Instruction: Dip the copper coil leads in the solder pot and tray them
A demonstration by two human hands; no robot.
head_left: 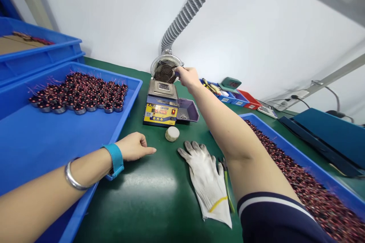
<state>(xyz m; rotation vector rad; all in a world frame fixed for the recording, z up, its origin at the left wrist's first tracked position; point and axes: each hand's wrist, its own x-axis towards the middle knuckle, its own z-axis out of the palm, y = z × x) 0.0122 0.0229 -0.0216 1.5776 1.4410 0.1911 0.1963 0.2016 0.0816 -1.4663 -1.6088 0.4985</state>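
My right hand (186, 76) reaches to the round metal hood (155, 62) at the end of the grey duct. Its fingers are closed at the hood's right side, by a dark spiral disc (165, 73); what they pinch is hidden. Below is a solder pot (160, 115) with a yellow front, a lit red display and a square opening of silvery metal. My left hand (134, 146), with a blue wristband, hangs over the green table beside the blue tray, fingers loosely curled, thumb out, nothing visible in it. A round whitish tin (172, 134) stands before the pot.
Wired round black parts (85, 95) fill part of the left blue tray (125, 125). White gloves (203, 176) lie over green-handled pliers (228, 188). A purple scoop (189, 110) holds metal bits. At right are a blue tray (248, 116) of small wired parts and several bins (238, 100).
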